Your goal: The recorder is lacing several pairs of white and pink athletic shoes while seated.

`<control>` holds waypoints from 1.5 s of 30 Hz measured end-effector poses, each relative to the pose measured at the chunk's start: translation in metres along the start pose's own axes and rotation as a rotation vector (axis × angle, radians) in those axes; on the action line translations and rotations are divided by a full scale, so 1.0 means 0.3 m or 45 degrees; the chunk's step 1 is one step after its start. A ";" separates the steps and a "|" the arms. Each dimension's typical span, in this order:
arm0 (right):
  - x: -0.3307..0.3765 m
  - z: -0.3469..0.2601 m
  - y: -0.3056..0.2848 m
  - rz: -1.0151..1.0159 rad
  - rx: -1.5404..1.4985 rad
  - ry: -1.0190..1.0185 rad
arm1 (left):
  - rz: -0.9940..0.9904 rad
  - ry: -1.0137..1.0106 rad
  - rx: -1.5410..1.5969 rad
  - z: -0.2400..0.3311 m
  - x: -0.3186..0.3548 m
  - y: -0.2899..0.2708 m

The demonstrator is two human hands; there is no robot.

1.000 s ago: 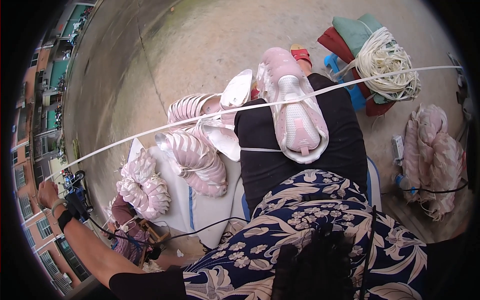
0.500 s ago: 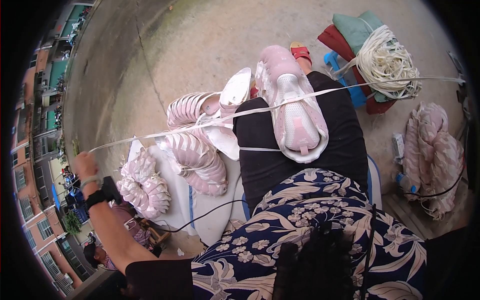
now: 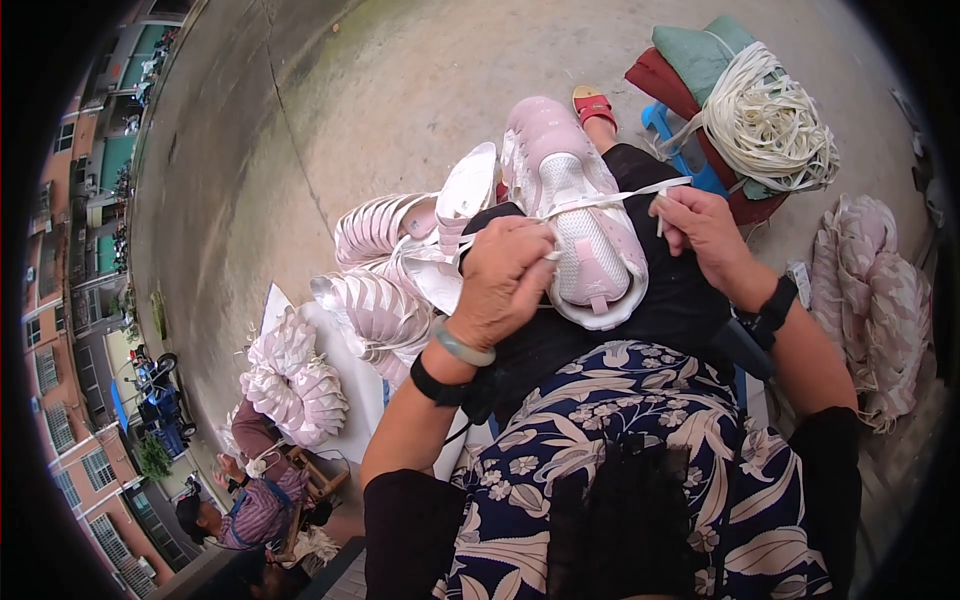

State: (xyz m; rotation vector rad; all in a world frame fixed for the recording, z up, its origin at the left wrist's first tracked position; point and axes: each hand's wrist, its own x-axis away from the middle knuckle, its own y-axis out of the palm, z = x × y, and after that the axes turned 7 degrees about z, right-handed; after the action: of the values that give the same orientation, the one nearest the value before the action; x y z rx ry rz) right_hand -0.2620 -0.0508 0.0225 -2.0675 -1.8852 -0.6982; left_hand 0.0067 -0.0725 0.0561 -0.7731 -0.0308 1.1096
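Observation:
A pink and white shoe upper (image 3: 585, 235) lies on my lap, toe pointing away. A white flat lace (image 3: 625, 195) runs across its top. My left hand (image 3: 505, 280) rests on the shoe's left side and pinches the lace there. At the shoe's right side, my right hand (image 3: 705, 235) grips the other end of the lace, a short tip sticking up. Both wrists wear dark bands; the left also has a pale bangle.
Strings of pink and white shoe uppers (image 3: 375, 300) pile to my left on a white sheet (image 3: 345, 400). A coil of white laces (image 3: 765, 125) sits on cushions upper right. More uppers (image 3: 875, 300) lie right. Another person (image 3: 255, 500) sits lower left.
My left arm swung in from far out at the left to the shoe. The long taut lace across the view is now drawn short between both hands. My right hand has come into view.

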 end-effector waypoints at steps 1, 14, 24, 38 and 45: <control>-0.011 -0.001 0.029 -0.001 -0.005 0.001 | -0.033 0.081 -0.091 0.023 -0.022 0.020; -0.092 0.056 0.150 -0.020 -0.238 -0.347 | -0.136 0.348 -0.508 -0.008 -0.058 0.100; -0.100 0.072 0.171 -0.005 -0.140 -0.424 | -0.138 0.246 -0.432 -0.005 -0.052 0.100; -0.116 0.079 0.204 0.210 0.727 -0.948 | 0.076 0.062 -0.173 -0.007 -0.027 0.069; -0.093 0.063 0.172 0.200 0.659 -0.844 | 0.974 -0.669 0.505 -0.068 0.029 -0.167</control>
State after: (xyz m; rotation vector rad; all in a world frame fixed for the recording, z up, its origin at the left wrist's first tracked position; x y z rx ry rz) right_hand -0.2091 -0.0720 -0.0010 -2.1842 -1.8786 0.5380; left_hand 0.0586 -0.0874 0.0665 -0.0963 0.0468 1.9523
